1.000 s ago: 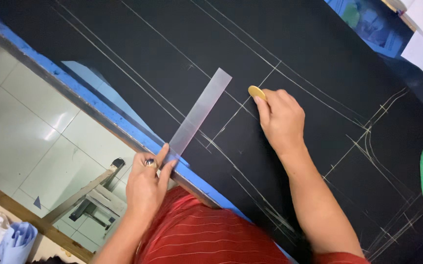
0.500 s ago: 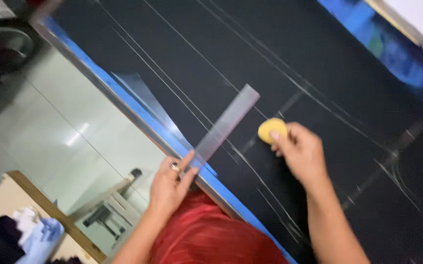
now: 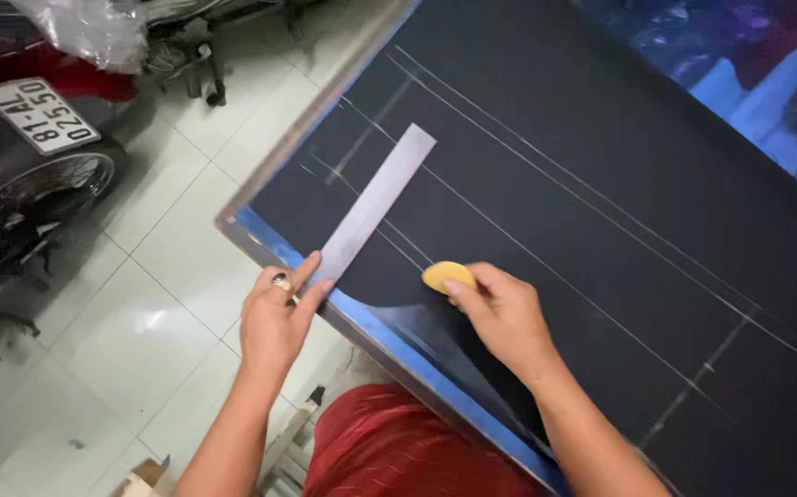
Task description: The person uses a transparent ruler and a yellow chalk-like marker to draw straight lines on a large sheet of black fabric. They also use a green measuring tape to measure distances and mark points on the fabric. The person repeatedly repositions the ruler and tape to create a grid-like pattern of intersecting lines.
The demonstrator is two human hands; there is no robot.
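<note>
A black cloth (image 3: 601, 166) with long chalk lines lies spread over a table with a blue edge (image 3: 398, 345). My left hand (image 3: 279, 317) pinches the near end of a flat metal ruler (image 3: 371, 207) that lies on the cloth near the table's left corner. My right hand (image 3: 504, 313) holds a yellow piece of tailor's chalk (image 3: 444, 274) against the cloth, just right of the ruler's near end. A ring shows on a finger of my left hand.
A motorbike (image 3: 30, 156) with a number plate stands on the tiled floor (image 3: 159, 304) at the left. Blue plastic sheeting (image 3: 739, 64) lies beyond the cloth at the top right. My red garment (image 3: 389, 451) shows below the table edge.
The view has swung toward the cloth's left corner. Both hands, ruler and chalk have shifted along the cloth toward that corner, and the chalk now sits closer to the ruler's near end.
</note>
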